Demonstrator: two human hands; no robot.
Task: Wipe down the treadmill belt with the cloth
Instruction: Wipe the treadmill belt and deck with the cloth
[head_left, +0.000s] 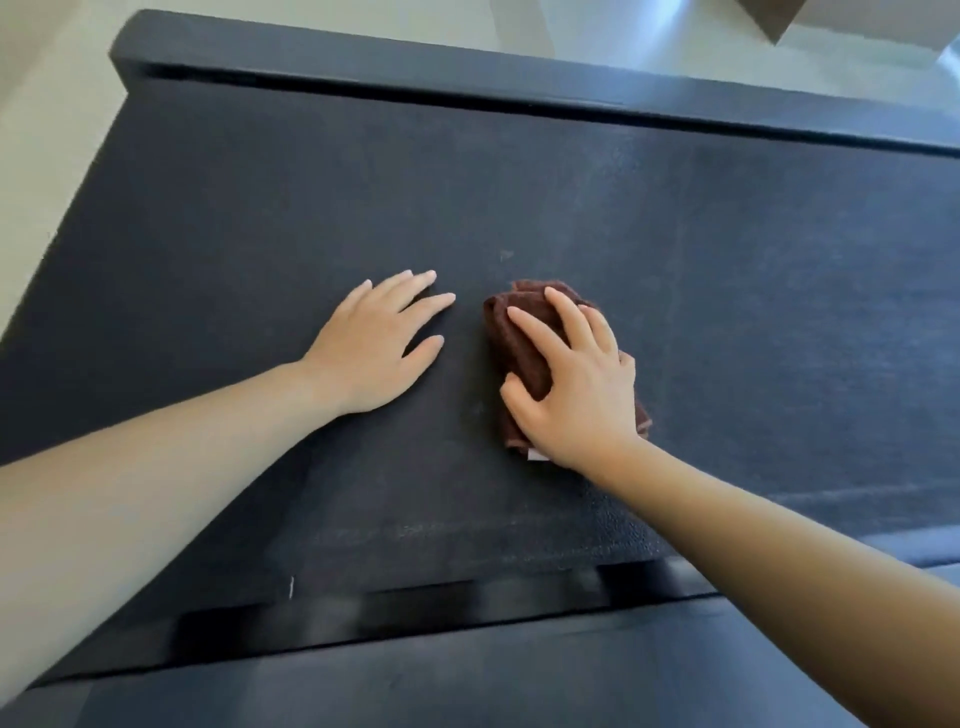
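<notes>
The dark textured treadmill belt (519, 197) fills most of the view. A bunched brown cloth (519, 338) lies on the belt near its middle. My right hand (576, 384) lies on top of the cloth, fingers spread and curled over it, thumb hooked against its left side, gripping it. Just to the left of the cloth, my left hand (374, 348) rests flat on the belt, fingers straight and spread, holding nothing. Part of the cloth is hidden under my right palm.
A black side rail (467, 78) runs along the belt's far edge. Another dark rail (467, 670) lies along the near edge, with a glossy strip (389, 610) between it and the belt. Pale floor (47, 93) shows at the upper left and top.
</notes>
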